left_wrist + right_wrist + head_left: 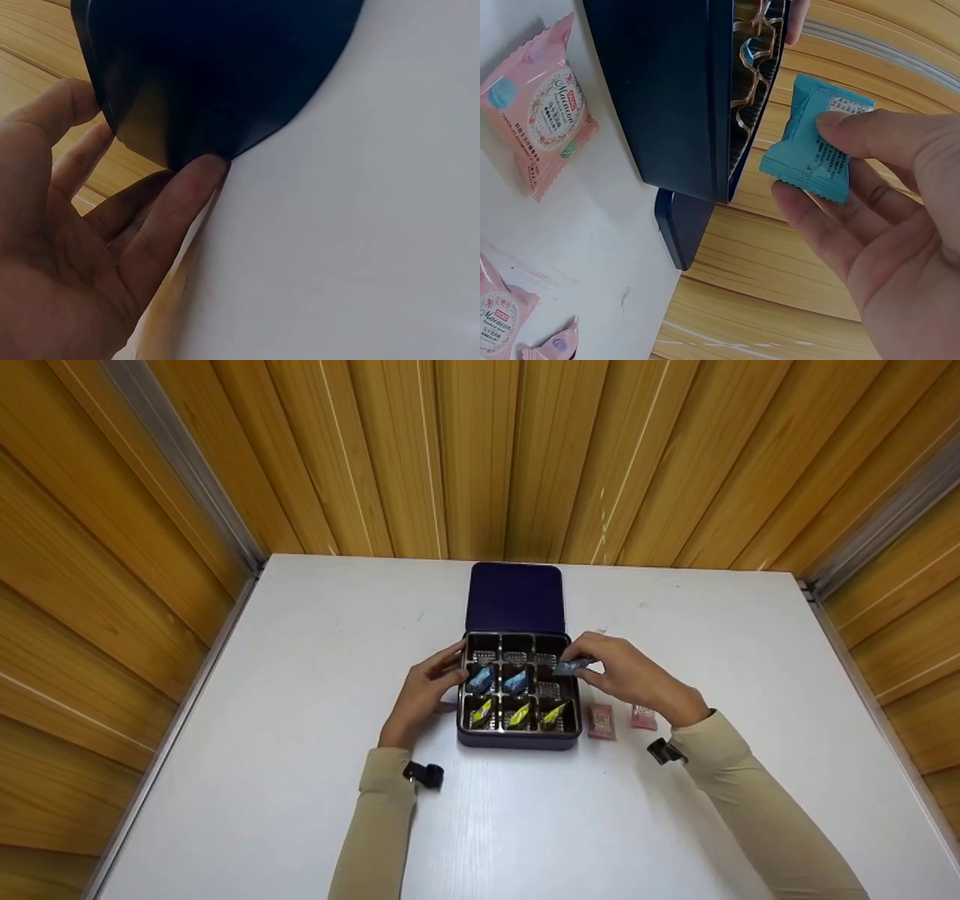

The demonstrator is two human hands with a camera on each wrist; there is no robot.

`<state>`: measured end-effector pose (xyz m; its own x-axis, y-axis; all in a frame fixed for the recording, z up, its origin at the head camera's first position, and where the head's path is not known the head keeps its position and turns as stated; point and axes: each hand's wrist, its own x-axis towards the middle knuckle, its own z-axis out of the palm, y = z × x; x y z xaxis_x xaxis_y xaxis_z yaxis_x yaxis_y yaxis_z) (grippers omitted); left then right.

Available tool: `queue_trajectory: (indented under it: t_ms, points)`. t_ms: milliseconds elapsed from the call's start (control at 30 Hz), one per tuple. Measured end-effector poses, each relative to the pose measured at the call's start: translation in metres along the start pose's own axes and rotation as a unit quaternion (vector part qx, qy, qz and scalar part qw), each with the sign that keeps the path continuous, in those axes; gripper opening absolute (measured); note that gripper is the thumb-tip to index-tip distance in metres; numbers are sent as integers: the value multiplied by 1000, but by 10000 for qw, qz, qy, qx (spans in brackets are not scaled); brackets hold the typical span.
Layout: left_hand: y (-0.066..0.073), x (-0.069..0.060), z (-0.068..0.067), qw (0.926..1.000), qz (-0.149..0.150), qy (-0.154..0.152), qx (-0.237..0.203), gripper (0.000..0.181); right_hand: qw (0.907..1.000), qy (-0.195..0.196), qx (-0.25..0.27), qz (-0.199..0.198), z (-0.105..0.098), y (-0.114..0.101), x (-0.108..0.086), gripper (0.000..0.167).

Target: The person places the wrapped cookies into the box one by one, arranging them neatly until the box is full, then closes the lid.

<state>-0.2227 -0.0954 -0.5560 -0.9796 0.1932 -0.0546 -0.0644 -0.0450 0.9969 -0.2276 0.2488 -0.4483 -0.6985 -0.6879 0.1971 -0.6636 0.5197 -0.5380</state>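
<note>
A dark blue tin box point(517, 741) stands on the table with its lid point(516, 596) hinged back. Its tray has several square compartments. My left hand point(424, 690) grips the tin's left side, and in the left wrist view the thumb and fingertips point(206, 169) touch its edge. Between thumb and fingers, my right hand point(630, 671) pinches a blue wrapped candy point(817, 139) over the right middle compartment. Two blue candies point(481, 680) lie in the middle row. Yellow candies point(519, 715) fill the front row. The back row shows bare ribbed liners.
Pink macaron packets point(601, 721) lie on the white table point(315, 660) right of the tin; the right wrist view shows another small pink packet point(555, 345) partly cut off. Wood-patterned walls point(480, 457) border the table's back and sides.
</note>
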Motion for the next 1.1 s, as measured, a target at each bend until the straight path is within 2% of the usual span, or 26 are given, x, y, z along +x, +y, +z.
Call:
queue_trajectory:
  t_ms: [233,367,767,1100]
  points:
    - [0,-2,-3,9989,194,-69,413,56,9997,-213,23,79,2,-2,1,33]
    - [0,-2,-2,9994,89,-75,328,56,9994,-306,-26,140,3,-3,2,31]
    - [1,-1,-2,9997,20,-13,225,57,9979,-612,-201,-53,6,-5,10,29]
    - [0,-1,-2,9994,107,-45,319,56,9964,-824,-153,-116,11,-3,14,28]
